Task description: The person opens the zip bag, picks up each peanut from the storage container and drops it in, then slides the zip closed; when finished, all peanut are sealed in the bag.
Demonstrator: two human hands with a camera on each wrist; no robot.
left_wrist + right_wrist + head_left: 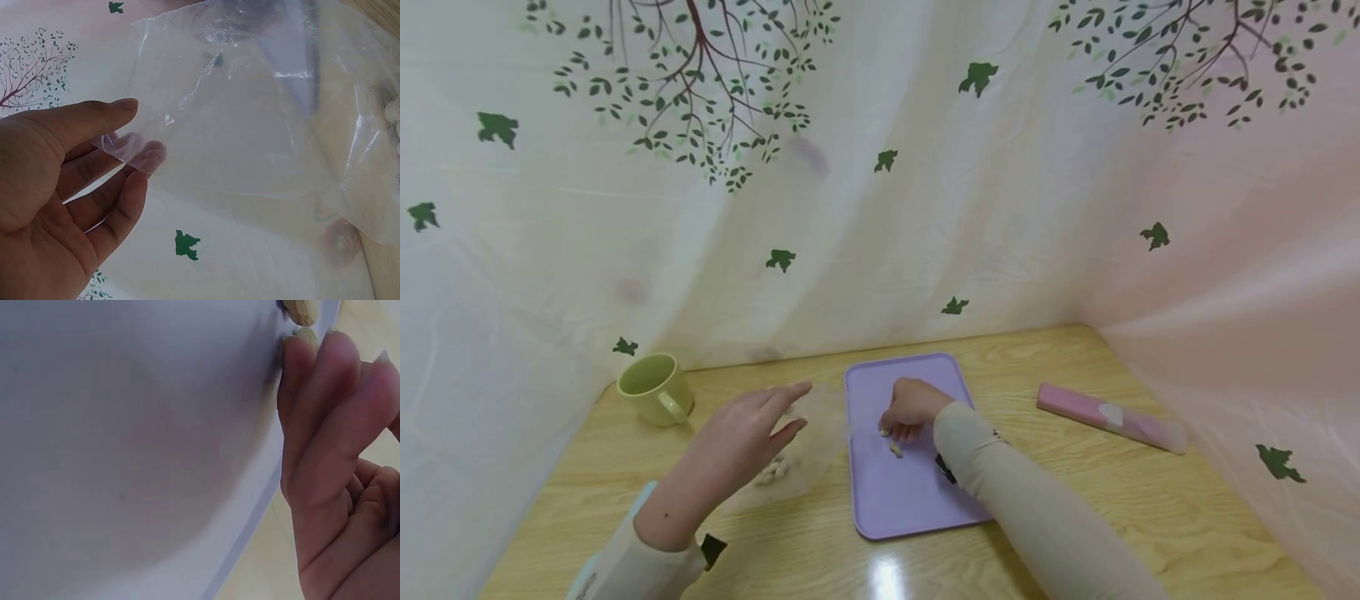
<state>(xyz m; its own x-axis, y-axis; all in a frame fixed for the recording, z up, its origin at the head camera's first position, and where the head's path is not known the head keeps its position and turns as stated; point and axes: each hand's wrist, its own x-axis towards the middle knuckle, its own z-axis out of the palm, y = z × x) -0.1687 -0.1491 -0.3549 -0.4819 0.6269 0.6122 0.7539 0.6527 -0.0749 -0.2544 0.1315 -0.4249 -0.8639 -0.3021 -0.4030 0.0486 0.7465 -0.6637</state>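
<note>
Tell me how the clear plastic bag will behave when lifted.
The bag will likely flop, since it looks thin and creased. It may be slippery, given its shiny surface. The peanuts bunched together, showing through it, could weigh one part down.

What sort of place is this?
Likely a screened-off tabletop workspace: a table, a printed sheet hung behind and beside it, and a tray on top.
</note>
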